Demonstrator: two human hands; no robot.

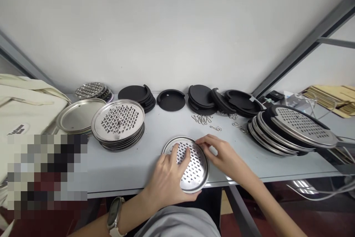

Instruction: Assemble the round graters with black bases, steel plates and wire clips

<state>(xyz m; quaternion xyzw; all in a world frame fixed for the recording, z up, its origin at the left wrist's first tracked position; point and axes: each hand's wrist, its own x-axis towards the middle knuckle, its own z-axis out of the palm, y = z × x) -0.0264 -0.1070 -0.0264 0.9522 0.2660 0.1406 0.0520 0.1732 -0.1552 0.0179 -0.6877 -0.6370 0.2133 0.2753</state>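
Note:
A round metal grater plate (194,172) with a perforated middle and raised rim lies near the table's front edge. My left hand (168,174) holds it, with fingers on its face and the thumb along the near rim. At the far right rim, my right hand (217,152) has its thumb and fingertips closed on the edge; anything small between them is hidden. Behind lie several wire clips (202,119), with a single clip (215,128) nearer to me. A stack of similar grater plates (119,120) stands to the left.
Along the wall sit black round holders (133,94), one lone black holder (171,101) and more holders (201,96). Grater plates with black holders (302,126) lean in a pile at right. Plain metal discs (83,115) and a cream bag (24,107) are at left.

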